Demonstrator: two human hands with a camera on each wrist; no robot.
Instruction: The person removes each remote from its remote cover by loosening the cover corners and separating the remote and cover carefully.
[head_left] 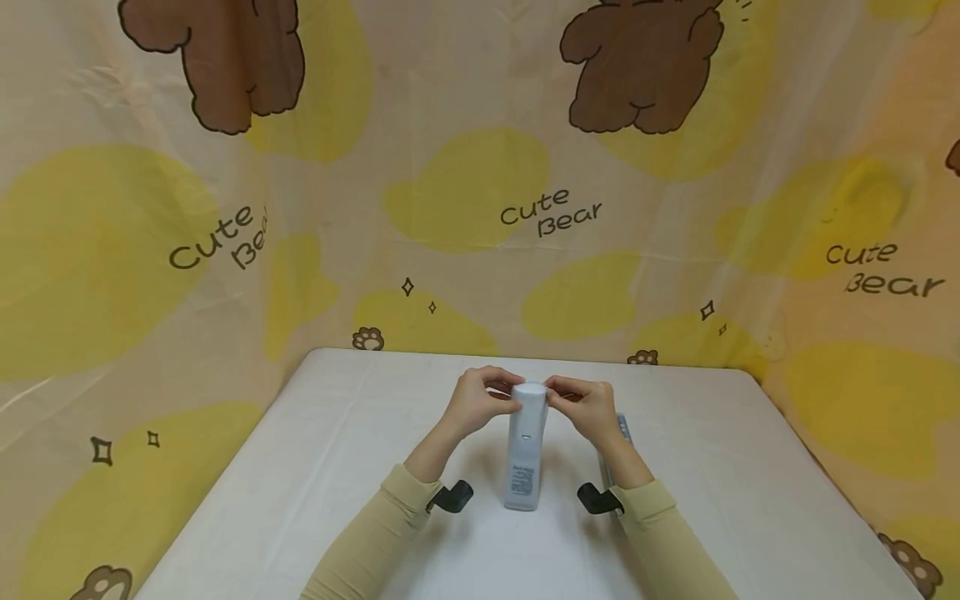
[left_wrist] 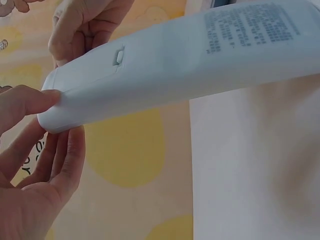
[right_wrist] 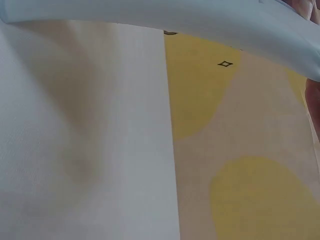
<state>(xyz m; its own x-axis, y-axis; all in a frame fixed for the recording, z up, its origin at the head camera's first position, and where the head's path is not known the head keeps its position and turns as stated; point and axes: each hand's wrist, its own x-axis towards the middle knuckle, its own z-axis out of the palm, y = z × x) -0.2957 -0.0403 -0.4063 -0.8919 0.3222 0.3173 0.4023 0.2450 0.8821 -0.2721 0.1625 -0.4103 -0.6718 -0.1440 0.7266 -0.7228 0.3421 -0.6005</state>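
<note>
A white remote control (head_left: 526,450) is raised steeply off the table, its back facing me, with a small latch and a block of grey print on it. My left hand (head_left: 478,402) pinches its upper end between thumb and fingers; in the left wrist view the thumb and fingertips lie on that end of the remote (left_wrist: 150,70). On the opposite side of the same end, my right hand (head_left: 588,407) grips with thumb and fingers. The right wrist view shows mostly the remote's side (right_wrist: 150,12), with only bits of fingers at the right edge.
Behind my right wrist lies a slim grey-blue object with buttons (head_left: 624,427), largely hidden by the forearm. The white tabletop (head_left: 360,417) ends at a bear-print cloth (head_left: 465,292) hung at the back and sides. A black wrist mount (head_left: 453,497) juts inward from the left sleeve.
</note>
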